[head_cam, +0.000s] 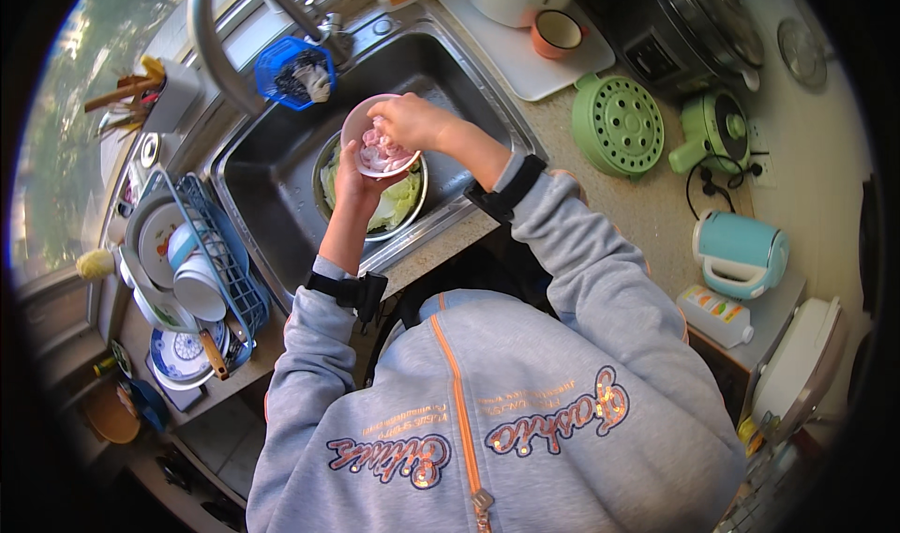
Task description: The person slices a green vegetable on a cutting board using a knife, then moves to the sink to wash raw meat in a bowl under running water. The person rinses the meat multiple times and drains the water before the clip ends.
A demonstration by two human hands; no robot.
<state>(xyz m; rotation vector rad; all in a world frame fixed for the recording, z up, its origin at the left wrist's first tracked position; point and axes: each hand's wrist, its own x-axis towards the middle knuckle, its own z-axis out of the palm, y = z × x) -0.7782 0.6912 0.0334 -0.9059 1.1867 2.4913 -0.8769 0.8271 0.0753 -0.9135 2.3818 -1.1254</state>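
Over the sink, my left hand (360, 185) supports a small pink bowl (357, 119) from below and at its side. Pale pink pieces of raw meat (383, 150) lie in the bowl. My right hand (415, 121) reaches in over the rim, its bent fingers gripping some of the meat; the fingertips are partly hidden. Below the bowl, a round metal basin (424, 194) rests in the sink near its front edge. Pale green cabbage leaves (394, 208) fill the basin, partly covered by the bowl and my left hand.
The stainless steel sink (271, 174) has a curved faucet (204, 34) and a blue strainer basket (271, 76) at its back left. A dish rack (242, 280) with crockery stands left. On the right counter are a green steamer basket (619, 125), an orange mug (555, 37) and a green electric pot (717, 129).
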